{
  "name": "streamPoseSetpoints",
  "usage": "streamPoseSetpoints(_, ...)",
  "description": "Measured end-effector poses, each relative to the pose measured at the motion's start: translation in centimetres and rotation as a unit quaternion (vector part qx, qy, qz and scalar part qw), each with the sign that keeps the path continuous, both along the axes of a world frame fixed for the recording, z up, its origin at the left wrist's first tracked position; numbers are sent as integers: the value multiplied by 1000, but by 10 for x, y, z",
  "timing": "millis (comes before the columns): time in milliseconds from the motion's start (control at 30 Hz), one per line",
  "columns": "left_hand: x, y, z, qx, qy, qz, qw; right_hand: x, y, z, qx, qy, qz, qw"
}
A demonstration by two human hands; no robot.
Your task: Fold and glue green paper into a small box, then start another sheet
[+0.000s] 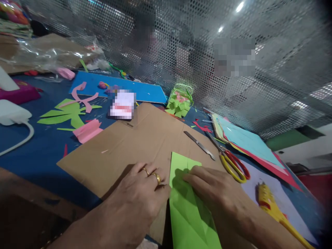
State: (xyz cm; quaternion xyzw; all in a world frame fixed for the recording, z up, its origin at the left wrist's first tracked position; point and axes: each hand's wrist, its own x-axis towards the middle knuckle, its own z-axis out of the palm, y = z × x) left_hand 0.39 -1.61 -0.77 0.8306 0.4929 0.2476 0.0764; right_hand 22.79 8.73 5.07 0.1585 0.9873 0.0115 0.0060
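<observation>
A perforated metal screen (181, 52) fills the far side from 10 to 2 o'clock. Below it the blue worktop (44, 152) carries a large brown cardboard sheet (135, 138) that lies flat in the middle. A stack of coloured paper sheets (246, 141) lies at 3 o'clock of the cardboard, near its edge. A bright green paper (189, 214) with fold creases rests on the near part of the cardboard, at 6 o'clock in the view, and runs out of the bottom edge. The left hand (137, 197) lies palm down on the cardboard at 9 o'clock of the green paper, its fingers loosely spread and gripping nothing, the tips touching the paper's left edge. The right hand (210, 188) presses flat on the green paper from 3 o'clock, fingers stretched out toward 9 o'clock, closed around nothing. A yellow glue gun (269, 204) lies at 4 o'clock of the right hand. Red and yellow scissors (233, 164) lie just beyond that hand at 1 o'clock. A thin metal blade (199, 145) lies on the cardboard at 12 o'clock of the green paper. Two gold rings (157, 177) sit on the left fingers.
</observation>
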Motion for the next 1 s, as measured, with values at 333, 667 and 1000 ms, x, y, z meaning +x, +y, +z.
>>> streamPoseSetpoints(333, -1, 1, -4, -11, -19, -17, 1000, -9, 3, 1, 14, 21, 30, 999)
streamPoseSetpoints(667, -5, -3, -3, -23, -52, -8, 998, -16, 8, 3, -48, 5, 9, 999)
streamPoseSetpoints(1000, -3, -2, 4, -2, -11, 2, 1000, -21, 9, 12, -68, -34, -5, 997)
